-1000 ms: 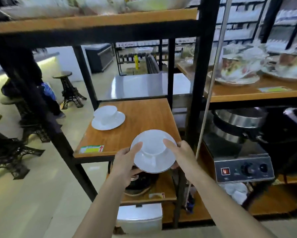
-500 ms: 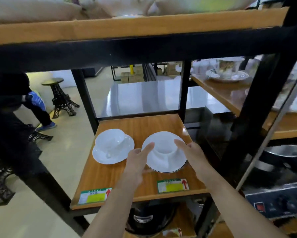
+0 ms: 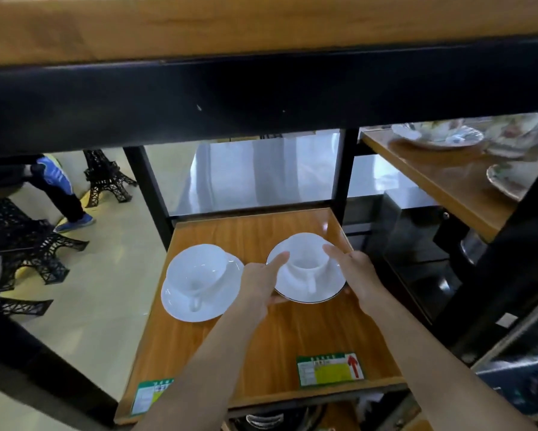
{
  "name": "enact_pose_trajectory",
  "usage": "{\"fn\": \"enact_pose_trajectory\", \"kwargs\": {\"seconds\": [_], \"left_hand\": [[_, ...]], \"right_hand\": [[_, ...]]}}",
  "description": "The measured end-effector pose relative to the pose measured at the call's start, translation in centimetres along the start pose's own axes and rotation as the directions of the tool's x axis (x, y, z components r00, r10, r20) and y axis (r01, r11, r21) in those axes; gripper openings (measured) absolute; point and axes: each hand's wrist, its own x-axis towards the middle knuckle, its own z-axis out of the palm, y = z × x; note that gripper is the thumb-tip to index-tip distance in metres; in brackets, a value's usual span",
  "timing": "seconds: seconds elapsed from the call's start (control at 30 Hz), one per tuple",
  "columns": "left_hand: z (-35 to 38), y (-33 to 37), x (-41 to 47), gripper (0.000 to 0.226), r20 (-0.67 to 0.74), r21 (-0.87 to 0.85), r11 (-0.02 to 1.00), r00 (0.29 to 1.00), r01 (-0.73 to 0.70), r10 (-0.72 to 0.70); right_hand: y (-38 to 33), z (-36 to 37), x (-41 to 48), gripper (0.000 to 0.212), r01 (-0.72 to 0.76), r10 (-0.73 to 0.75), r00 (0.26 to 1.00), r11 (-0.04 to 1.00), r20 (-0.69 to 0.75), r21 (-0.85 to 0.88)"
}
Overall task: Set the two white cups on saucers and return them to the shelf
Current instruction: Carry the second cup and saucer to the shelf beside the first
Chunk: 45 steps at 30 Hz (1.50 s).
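Both hands, left (image 3: 261, 279) and right (image 3: 356, 272), grip the second saucer (image 3: 327, 293) at nine and three o'clock, cup (image 3: 306, 258) aboard, landing it on the shelf (image 3: 292, 346); next, I'd judge, gently letting go.

- This looks like a shop or showroom for tableware and kitchen goods.
- Open racks (image 3: 342, 169) of black metal carry wooden shelves (image 3: 261, 343), goods set out in plain view.
- Price-style labels (image 3: 330, 370), green and yellow with a red arrow, are stuck along the shelf's front edge; a second one (image 3: 151, 396) sits at the left corner.
- White cups on saucers (image 3: 199, 275) stand on display; flowered china (image 3: 439, 136) fills the next rack to the right.
- A steel counter (image 3: 249, 175) shows behind the rack.
- Black stools (image 3: 106, 178) with tower-shaped legs stand on the pale floor, where someone's legs and blue shoes (image 3: 74, 220) show.
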Motion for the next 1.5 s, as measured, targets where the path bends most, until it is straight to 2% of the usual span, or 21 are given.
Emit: {"fn": "enact_pose_trajectory", "kwargs": {"seconds": [0.1, 0.33, 0.47, 0.7, 0.73, 0.8, 0.87, 0.9, 0.97, 1.03, 1.13, 1.23, 1.5], "left_hand": [[0.2, 0.0, 0.7, 0.037, -0.005, 0.013, 1.0, 1.0, 0.022, -0.022], [0.5, -0.5, 1.6, 0.032, -0.027, -0.001, 0.999, 0.999, 0.042, -0.042], [0.7, -0.4, 1.8, 0.041, -0.039, 0.015, 0.999, 0.998, 0.044, -0.044], [0.8, -0.3, 1.8, 0.041, -0.047, 0.057, 0.997, 0.998, 0.052, -0.05], [0.7, -0.2, 1.7, 0.042, -0.047, 0.087, 0.995, 0.998, 0.05, -0.046], [0.5, -0.1, 1.5, 0.054, -0.073, 0.266, 0.964, 0.997, -0.001, 0.021], [0.5, -0.3, 1.3, 0.065, -0.11, 0.474, 0.872, 0.974, -0.125, 0.2], [0.5, -0.4, 1.2, 0.065, -0.108, 0.525, 0.828, 0.949, -0.198, 0.296], [0.8, -0.2, 0.7, 0.059, -0.057, 0.509, 0.797, 0.911, -0.325, 0.408], [1.0, -0.2, 0.6, 0.055, -0.001, 0.436, 0.816, 0.907, -0.379, 0.422], [1.1, -0.7, 0.6, 0.053, 0.031, 0.327, 0.869, 0.923, -0.371, 0.383], [1.3, -1.1, 0.5, 0.049, 0.032, 0.28, 0.884, 0.924, -0.374, 0.381], [1.2, -1.0, 0.1, 0.048, 0.051, 0.305, 0.87, 0.919, -0.386, 0.39]], "right_hand": [[0.3, 0.3, 0.6, 0.043, -0.007, 0.007, 1.0, 1.0, 0.001, -0.011], [0.3, 0.4, 1.2, 0.037, -0.014, 0.014, 1.0, 1.0, 0.011, -0.019], [0.5, 0.4, 1.4, 0.04, -0.023, 0.023, 1.0, 0.999, -0.011, -0.035], [0.3, 0.0, 1.1, 0.045, -0.027, 0.027, 1.0, 0.993, -0.001, -0.112], [0.2, -0.1, 1.1, 0.047, -0.019, 0.02, 1.0, 0.991, 0.003, -0.133], [0.1, -0.4, 1.1, 0.049, 0.043, -0.048, 0.999, 0.98, -0.025, -0.193], [0.1, -0.8, 0.6, 0.051, 0.134, -0.16, 0.981, 0.969, -0.111, -0.208], [0.0, -0.9, 0.2, 0.049, 0.184, -0.21, 0.967, 0.967, -0.145, -0.175], [-0.1, -0.9, -0.6, 0.047, 0.257, -0.263, 0.956, 0.964, -0.13, -0.066], [-0.2, -0.7, -1.3, 0.05, 0.253, -0.252, 0.966, 0.967, -0.05, 0.01], [0.0, -0.5, -2.0, 0.039, 0.205, -0.207, 0.977, 0.977, 0.046, 0.054], [0.0, -0.5, -2.5, 0.033, 0.203, -0.207, 0.975, 0.978, 0.081, 0.053], [0.0, -0.7, -2.7, 0.03, 0.205, -0.214, 0.97, 0.975, 0.112, 0.086]]}}
